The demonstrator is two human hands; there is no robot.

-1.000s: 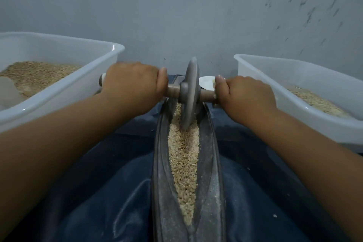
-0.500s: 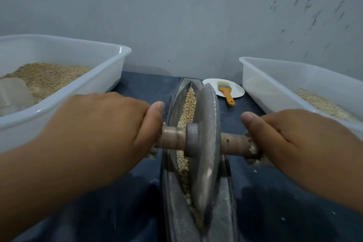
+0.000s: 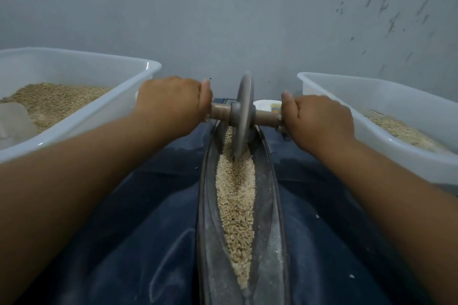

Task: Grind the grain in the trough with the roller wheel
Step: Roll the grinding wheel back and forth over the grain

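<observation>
A long narrow metal trough [image 3: 271, 230] runs away from me down the middle, dusted with flour. Pale grain [image 3: 235, 200] fills its groove. The grey roller wheel [image 3: 243, 116] stands upright at the trough's far end, its lower edge in the grain. A wooden axle [image 3: 266, 117] passes through the wheel's hub. My left hand [image 3: 171, 104] grips the axle's left end and my right hand [image 3: 317, 119] grips its right end. Both arms are stretched out forward.
A white plastic tub [image 3: 81, 116] with grain and a clear scoop [image 3: 14, 121] stands at the left. Another white tub [image 3: 386, 138] with grain is at the right. A white plate [image 3: 266, 104] peeks out behind the axle. Dark blue cloth [image 3: 138, 230] covers the surface; a grey wall is behind.
The wheel was near me half a second ago. Both hands have pushed it away along the trough to the far end, uncovering the grain in the near part.
</observation>
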